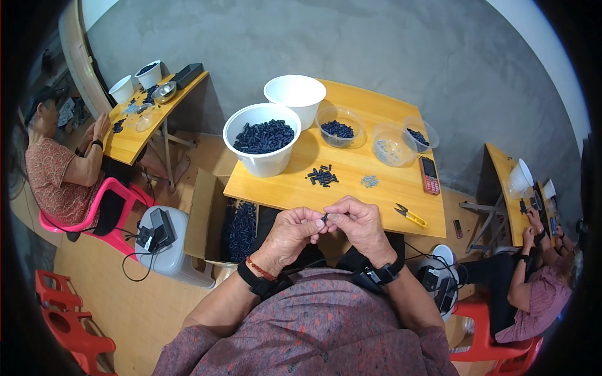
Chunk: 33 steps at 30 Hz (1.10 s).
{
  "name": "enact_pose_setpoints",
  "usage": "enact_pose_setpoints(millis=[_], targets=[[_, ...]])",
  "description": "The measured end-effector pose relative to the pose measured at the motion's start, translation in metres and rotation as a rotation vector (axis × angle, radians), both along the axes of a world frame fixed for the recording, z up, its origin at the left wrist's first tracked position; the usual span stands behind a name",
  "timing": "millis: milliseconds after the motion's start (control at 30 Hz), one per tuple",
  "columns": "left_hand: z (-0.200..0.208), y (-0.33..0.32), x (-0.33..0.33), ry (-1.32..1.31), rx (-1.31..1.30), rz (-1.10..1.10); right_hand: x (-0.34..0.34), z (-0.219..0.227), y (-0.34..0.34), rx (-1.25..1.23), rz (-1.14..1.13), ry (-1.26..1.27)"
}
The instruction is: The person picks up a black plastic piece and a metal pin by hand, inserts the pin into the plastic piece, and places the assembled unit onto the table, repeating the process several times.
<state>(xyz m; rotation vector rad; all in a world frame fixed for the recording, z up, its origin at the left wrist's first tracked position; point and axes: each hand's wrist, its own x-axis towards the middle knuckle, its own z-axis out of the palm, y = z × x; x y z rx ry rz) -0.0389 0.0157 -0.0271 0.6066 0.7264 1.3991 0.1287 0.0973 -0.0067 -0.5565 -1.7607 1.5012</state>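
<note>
My left hand [293, 233] and my right hand [359, 229] meet in front of me at the near edge of the wooden table [282, 192]. Both are pinched fingertip to fingertip on a small black piece [325, 217]. Most of that piece is hidden by my fingers. Beyond my hands lie a loose pile of short black cylindrical pieces [322, 176] and a smaller pile of silvery metal bits [369, 181]. Yellow-handled thread snips [411, 216] rest open-bladed to the right of my right hand.
A white bucket [260, 164] full of black pieces stands beside another white bucket [295, 83]. Clear bowls [339, 127] line the back. A red phone [429, 175] lies at the right edge. Below left sits a cardboard box [202, 216]. People work at side tables.
</note>
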Motion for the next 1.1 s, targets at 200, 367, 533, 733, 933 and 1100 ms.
enact_pose_setpoints(millis=[200,367,533,733,933,1100], targets=[[0.008,-0.004,0.002,-0.016,-0.008,0.024,-0.002,0.006,-0.006,0.045,0.010,0.017],[0.002,-0.002,0.001,0.029,0.000,0.023,0.002,0.012,-0.007,0.312,-0.027,-0.071],[0.007,-0.004,0.002,0.003,0.012,-0.018,0.008,0.016,0.000,0.090,0.099,-0.014],[0.001,-0.001,-0.002,0.016,-0.048,0.003,0.008,0.014,-0.003,0.130,0.027,-0.081],[0.004,-0.002,-0.001,0.034,-0.100,0.026,-0.001,0.030,-0.010,0.541,0.015,-0.342],[0.005,-0.003,-0.003,-0.036,-0.144,-0.025,-0.002,0.020,-0.007,0.714,-0.028,-0.339]])
